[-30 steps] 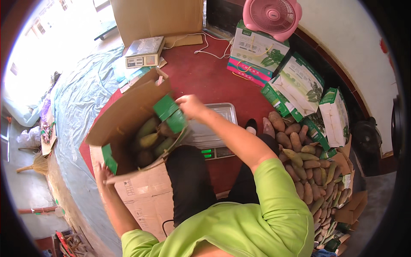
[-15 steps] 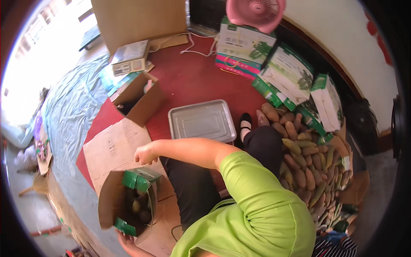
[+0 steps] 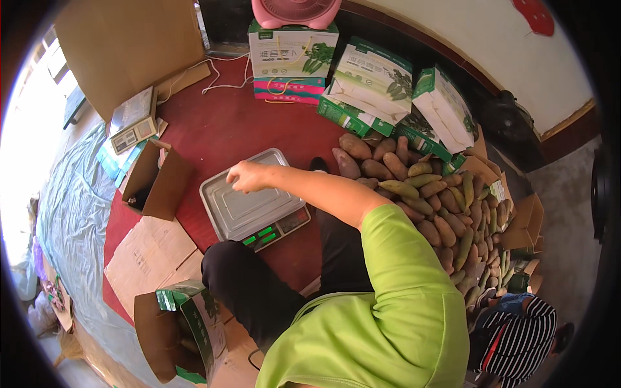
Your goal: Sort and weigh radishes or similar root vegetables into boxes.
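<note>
Across the red floor (image 3: 246,129), the sweet potato heap (image 3: 440,207) is lying at three o'clock from the weighing scale (image 3: 249,204). The right grip (image 3: 244,176) is hovering loosely curled, empty, over its tray's twelve o'clock edge; the left is out of sight.

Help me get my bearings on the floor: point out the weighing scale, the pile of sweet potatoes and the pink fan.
weighing scale (image 3: 240,205): head view, on its bare steel pan.
pile of sweet potatoes (image 3: 446,213): head view, middle of the heap.
pink fan (image 3: 294,11): head view, on its front grille.
</note>
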`<state>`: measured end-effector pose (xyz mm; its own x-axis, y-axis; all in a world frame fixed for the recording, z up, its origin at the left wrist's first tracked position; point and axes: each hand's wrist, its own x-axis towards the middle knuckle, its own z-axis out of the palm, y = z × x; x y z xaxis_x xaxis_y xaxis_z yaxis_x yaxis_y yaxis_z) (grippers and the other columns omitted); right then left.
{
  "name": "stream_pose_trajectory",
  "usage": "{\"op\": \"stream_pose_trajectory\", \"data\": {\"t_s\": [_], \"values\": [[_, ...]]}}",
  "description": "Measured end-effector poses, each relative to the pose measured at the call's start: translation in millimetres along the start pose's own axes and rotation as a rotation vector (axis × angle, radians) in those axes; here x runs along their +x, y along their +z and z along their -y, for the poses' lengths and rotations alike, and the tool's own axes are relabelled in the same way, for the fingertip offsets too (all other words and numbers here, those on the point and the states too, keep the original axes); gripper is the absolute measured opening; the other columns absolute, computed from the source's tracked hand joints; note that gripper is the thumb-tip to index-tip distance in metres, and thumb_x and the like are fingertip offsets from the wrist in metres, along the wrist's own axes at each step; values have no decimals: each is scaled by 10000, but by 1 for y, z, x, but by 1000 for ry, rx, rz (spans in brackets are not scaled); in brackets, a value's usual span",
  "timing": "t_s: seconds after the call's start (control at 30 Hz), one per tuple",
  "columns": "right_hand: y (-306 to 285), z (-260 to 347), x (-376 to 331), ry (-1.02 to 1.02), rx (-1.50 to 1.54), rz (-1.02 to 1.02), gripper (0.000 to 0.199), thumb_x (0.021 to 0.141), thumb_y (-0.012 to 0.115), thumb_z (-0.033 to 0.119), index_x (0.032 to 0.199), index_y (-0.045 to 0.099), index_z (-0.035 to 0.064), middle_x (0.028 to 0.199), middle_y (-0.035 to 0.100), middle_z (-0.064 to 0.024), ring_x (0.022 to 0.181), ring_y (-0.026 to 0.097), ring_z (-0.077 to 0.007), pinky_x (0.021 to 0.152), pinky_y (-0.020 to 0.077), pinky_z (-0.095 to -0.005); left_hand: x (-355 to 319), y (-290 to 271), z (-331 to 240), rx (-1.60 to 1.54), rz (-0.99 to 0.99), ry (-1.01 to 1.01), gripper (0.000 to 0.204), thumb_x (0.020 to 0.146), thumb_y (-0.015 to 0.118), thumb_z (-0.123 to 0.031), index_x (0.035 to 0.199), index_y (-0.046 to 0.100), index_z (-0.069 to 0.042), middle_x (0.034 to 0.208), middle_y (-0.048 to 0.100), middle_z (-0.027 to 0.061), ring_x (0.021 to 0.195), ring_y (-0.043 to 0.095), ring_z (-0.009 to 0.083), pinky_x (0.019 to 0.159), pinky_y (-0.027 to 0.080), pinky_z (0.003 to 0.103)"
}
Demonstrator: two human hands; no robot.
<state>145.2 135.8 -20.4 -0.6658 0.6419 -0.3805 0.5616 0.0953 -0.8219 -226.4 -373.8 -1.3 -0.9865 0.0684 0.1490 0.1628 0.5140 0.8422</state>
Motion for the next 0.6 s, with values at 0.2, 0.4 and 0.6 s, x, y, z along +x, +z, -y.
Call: {"op": "stream_pose_trajectory", "data": {"t_s": [0.2,0.4,0.6], "values": [[-18,-34,-10,131,-181,33,379,781,596,150,1136,582,16,1052,626,-174,841,640,-234,758,501,-346,-39,66,-109,-160,85,360,383,937,491,-321,1186,542,-34,1159,564,98,1063,521,191,894,423,337],[-31,-43,-24,-26,-332,-83,388,786,582,216,1137,587,51,1131,600,-167,1099,542,-294,937,426,-371,-149,207,-254,-413,581,426,264,928,467,-104,1135,556,33,1160,556,95,1095,500,174,927,402,293],[-65,-61,-47,-40,-354,-132,396,778,601,233,1132,590,56,1114,608,-163,1082,551,-297,930,430,-377,-251,286,-314,-466,1159,749,260,809,530,57,1059,592,22,1096,565,114,1077,501,191,950,370,311]]}}
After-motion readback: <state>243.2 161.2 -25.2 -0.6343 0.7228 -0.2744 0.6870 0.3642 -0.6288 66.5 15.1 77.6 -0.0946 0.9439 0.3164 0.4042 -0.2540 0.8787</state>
